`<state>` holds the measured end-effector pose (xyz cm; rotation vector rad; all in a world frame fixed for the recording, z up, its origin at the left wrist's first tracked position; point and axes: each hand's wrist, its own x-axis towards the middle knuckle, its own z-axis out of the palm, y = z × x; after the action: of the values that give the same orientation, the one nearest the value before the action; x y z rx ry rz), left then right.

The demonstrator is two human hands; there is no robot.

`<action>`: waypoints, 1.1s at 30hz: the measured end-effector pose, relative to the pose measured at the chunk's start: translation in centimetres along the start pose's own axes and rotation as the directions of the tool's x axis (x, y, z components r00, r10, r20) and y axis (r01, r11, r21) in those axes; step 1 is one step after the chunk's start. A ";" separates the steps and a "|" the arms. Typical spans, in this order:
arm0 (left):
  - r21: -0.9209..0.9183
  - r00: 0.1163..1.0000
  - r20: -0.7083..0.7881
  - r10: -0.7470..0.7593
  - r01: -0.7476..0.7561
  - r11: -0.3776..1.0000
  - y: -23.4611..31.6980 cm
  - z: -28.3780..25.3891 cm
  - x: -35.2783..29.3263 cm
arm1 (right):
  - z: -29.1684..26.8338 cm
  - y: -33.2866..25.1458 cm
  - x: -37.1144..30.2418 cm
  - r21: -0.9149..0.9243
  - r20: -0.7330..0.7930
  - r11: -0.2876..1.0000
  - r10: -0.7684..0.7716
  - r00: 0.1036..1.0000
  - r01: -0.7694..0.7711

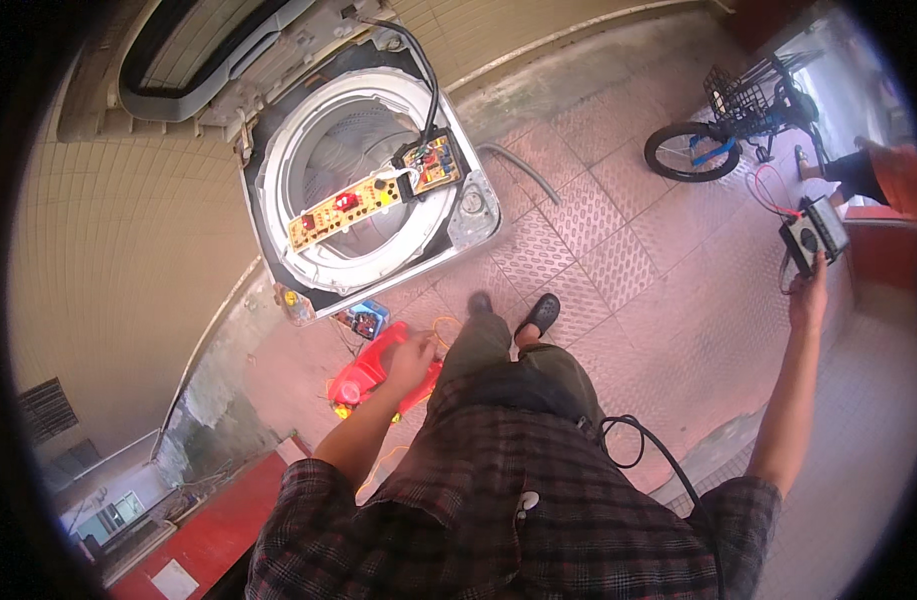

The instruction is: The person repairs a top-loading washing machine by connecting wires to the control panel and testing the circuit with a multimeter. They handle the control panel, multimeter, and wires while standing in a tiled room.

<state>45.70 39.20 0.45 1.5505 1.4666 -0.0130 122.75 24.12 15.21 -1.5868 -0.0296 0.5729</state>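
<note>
My right hand (807, 298) is raised at the far right, its fingers closed round the lower end of a multimeter (816, 238) with a round dial. Thin red leads (768, 190) loop up from the meter. Lower left, my left hand (412, 362) hangs over a red plastic thing (363, 372) on the floor; its fingers are too unclear to read. A top-loading washing machine (471, 215) stands opened in front of me. Across its tub ring (278, 180) lies a long circuit board (346, 208), joined to a board in a black housing (435, 165).
The machine's lifted lid (213, 60) leans toward the wall. A grey hose (523, 170) lies on the paving beside it. A small blue box of parts (366, 318) sits near its front corner. At right stand a bicycle (693, 152) with a basket and another person (893, 180).
</note>
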 end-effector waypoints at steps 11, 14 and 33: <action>0.442 0.620 -0.143 0.771 -0.657 0.611 11.8 -6.6 7.3 | -1.4 -5.7 0.5 -0.210 -0.061 0.971 -0.134 0.989 0.118; 0.388 0.672 -0.220 0.707 -0.605 0.695 11.4 -7.3 9.3 | 0.8 -7.1 0.6 -0.117 -0.227 0.989 -0.111 0.968 0.086; 0.380 0.817 -0.272 0.508 -0.394 0.837 8.6 -7.6 10.1 | -4.8 -6.1 2.4 -0.049 -0.196 0.981 -0.194 0.961 0.188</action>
<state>50.76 53.27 3.82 2.2337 1.3684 0.3666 128.59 21.21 20.11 -1.6429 -0.0407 0.2618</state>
